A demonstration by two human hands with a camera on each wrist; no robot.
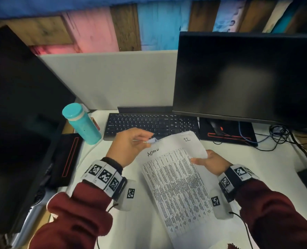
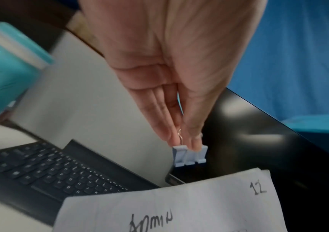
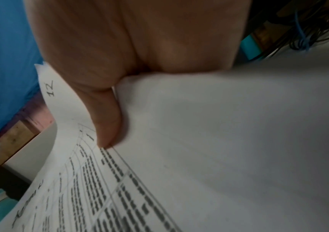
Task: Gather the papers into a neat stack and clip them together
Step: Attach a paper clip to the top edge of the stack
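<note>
A stack of printed papers (image 1: 177,178) with a table and handwritten "12" is held tilted above the white desk. My right hand (image 1: 210,161) grips its right edge, thumb (image 3: 108,125) on the top sheet (image 3: 100,188). My left hand (image 1: 131,142) pinches the wire handles of a pale blue binder clip (image 1: 152,140) right at the stack's top left corner. In the left wrist view the binder clip (image 2: 189,156) hangs from my fingertips (image 2: 171,136), just above the papers' top edge (image 2: 179,204) and apart from it.
A black keyboard (image 1: 149,124) lies just beyond the papers. A teal bottle (image 1: 81,123) stands to the left of it. Dark monitors stand at the left (image 1: 19,114) and right (image 1: 246,76). Cables (image 1: 282,135) trail at the right, by a black mat (image 1: 228,132).
</note>
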